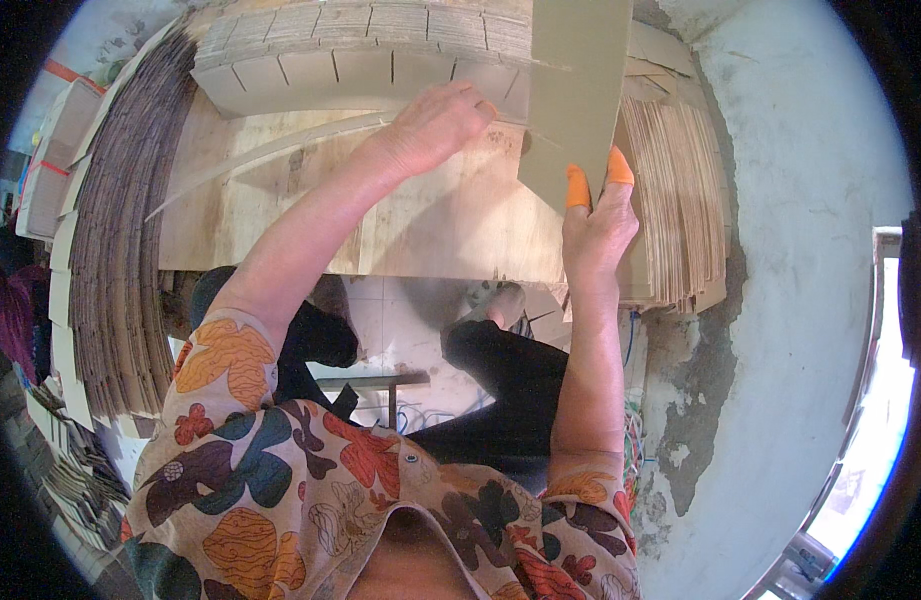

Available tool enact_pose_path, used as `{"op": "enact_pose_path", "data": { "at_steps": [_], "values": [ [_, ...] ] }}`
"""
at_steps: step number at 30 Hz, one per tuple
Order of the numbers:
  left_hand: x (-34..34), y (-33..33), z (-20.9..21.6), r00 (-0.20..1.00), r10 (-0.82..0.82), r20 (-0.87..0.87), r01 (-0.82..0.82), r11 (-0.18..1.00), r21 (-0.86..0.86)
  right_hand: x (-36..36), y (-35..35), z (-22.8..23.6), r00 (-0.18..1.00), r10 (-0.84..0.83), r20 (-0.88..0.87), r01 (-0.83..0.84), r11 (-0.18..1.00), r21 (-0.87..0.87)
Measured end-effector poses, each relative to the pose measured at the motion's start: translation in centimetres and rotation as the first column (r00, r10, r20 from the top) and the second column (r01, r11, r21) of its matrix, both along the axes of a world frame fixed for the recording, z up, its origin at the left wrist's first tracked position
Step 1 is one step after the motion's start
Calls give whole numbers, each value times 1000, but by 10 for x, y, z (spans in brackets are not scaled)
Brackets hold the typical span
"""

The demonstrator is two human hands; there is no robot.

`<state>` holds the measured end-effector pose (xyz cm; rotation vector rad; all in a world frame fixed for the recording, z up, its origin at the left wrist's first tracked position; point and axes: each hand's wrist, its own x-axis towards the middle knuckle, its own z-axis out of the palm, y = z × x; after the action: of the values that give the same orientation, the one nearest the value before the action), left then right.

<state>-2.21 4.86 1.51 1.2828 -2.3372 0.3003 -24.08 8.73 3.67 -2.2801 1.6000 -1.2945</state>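
My right hand (600,210), with orange finger covers on thumb and finger, grips the lower end of a flat grey-tan cardboard sheet (578,100). The sheet stretches away past the upper edge of the view. Over the wooden board (380,235), my left hand (443,125) is closed, its fingers curled toward the sheet. A long, thin, pale strip (270,152) runs from the left side of the board to this hand and seems held there; the grip itself is hidden. Behind the left hand lies a long stack of slotted cardboard pieces (355,78).
A tall row of dark-edged cardboard (120,240) lines the left side. Upright cardboard sheets (675,200) are packed at the right, beside a wall with peeling plaster (790,220). My legs are below the board's near edge, by a small stool (375,381).
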Motion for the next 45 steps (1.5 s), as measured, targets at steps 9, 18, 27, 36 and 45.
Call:
{"op": "enact_pose_path", "data": {
  "at_steps": [9,18,27,36,45],
  "values": [
    [-31,39,27,967,-226,-115,218,973,-71,9,-4,-25,993,-1,-116,7,999,50],
    [-6,13,57,905,240,-351,-36,866,498,1,3,-34,999,-1,-41,4,997,80],
    [19,-85,-18,945,323,57,-327,941,85,14,8,-24,1000,-21,5,20,987,160],
    [34,-86,-29,990,144,5,-143,989,-43,15,11,-11,1000,-26,12,19,916,401],
    [31,-79,-18,989,142,34,-142,990,5,15,11,-18,999,23,44,-30,981,191]
  ]
}}
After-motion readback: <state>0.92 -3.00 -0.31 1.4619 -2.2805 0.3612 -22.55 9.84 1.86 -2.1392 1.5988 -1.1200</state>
